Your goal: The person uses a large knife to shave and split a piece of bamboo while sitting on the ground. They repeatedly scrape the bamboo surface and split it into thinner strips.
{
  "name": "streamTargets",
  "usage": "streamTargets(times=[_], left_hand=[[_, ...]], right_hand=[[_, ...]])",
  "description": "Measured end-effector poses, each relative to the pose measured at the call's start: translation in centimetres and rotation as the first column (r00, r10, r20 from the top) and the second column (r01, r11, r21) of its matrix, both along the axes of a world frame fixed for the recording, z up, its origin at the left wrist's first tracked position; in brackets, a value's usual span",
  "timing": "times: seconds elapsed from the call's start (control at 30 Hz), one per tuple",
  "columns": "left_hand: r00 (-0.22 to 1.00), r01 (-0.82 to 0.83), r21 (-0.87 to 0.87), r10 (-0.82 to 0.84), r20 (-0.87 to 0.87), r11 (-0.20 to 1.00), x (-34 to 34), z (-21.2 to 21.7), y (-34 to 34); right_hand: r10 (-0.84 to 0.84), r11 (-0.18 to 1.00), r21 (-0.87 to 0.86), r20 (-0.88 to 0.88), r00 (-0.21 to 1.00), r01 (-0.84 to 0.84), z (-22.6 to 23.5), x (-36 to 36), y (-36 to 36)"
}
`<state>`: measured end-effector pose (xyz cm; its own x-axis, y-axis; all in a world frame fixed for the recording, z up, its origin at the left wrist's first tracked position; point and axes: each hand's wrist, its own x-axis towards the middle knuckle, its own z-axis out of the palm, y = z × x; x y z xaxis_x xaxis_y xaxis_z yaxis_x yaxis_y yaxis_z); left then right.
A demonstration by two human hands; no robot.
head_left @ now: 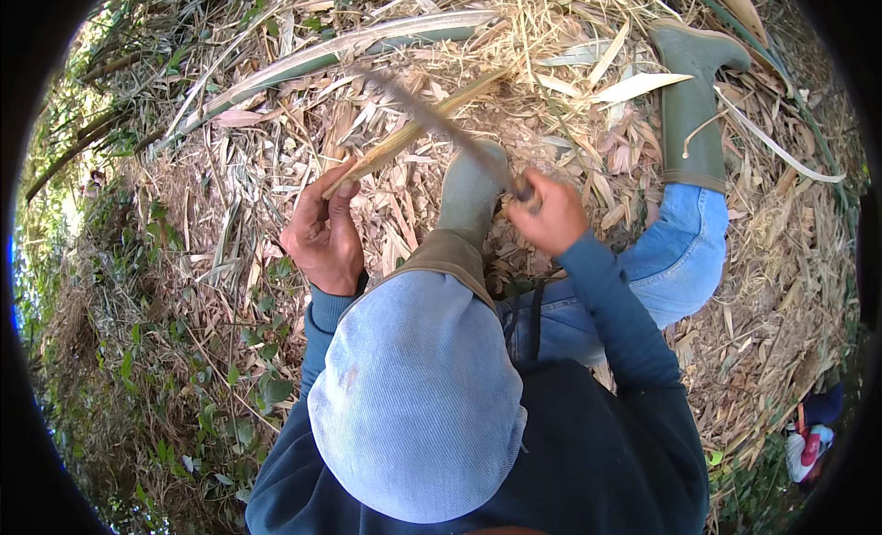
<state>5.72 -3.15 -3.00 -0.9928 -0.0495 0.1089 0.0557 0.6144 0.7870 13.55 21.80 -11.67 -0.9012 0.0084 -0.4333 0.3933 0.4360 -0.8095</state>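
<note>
My left hand (329,236) is closed on the near end of a split strip of yellowish-brown bamboo (404,142), gripped between thumb and fingers. The strip slants away toward the upper right, over the ground. My right hand (554,215) is wrapped round the handle of a machete (432,119). Its dark blade is smeared by motion and points to the upper left, crossing over the strip. Whether blade and strip touch, I cannot tell. Just below the crossing is the toe of my left boot (471,186).
My bent left knee (418,397) rises between my arms. My right leg stretches out to a green boot (691,121). A long split bamboo pole (322,55) curves across the far ground among dry leaves and shavings. Green undergrowth (165,415) fills the left; a white-and-red item (808,450) lies lower right.
</note>
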Motion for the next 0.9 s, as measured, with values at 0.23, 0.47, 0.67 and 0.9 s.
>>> streamTargets(times=[0.23, 0.47, 0.67, 0.9], left_hand=[[1.000, -0.027, 0.060, 0.027, 0.012, 0.998, -0.5, -0.3, 0.5], [0.996, -0.071, 0.068, 0.067, 0.064, 0.995, -0.7, -0.1, 0.2], [0.972, -0.216, 0.234, 0.187, 0.140, 0.948, 0.5, 1.8, -0.2], [0.936, -0.320, 0.230, 0.269, 0.226, 0.919, 1.2, 0.4, -0.9]], right_hand=[[0.028, 0.993, 0.106, 0.125, 0.992, -0.042, -2.2, -2.9, 2.3], [-0.198, 0.969, 0.192, 0.224, 0.954, 0.156, -8.5, -3.0, 4.5], [-0.015, 0.999, -0.046, 0.212, 0.977, 0.025, 0.5, -0.8, 0.4], [0.000, 0.999, 0.042, -0.005, 1.000, 0.000, -0.9, -0.5, -4.3]])
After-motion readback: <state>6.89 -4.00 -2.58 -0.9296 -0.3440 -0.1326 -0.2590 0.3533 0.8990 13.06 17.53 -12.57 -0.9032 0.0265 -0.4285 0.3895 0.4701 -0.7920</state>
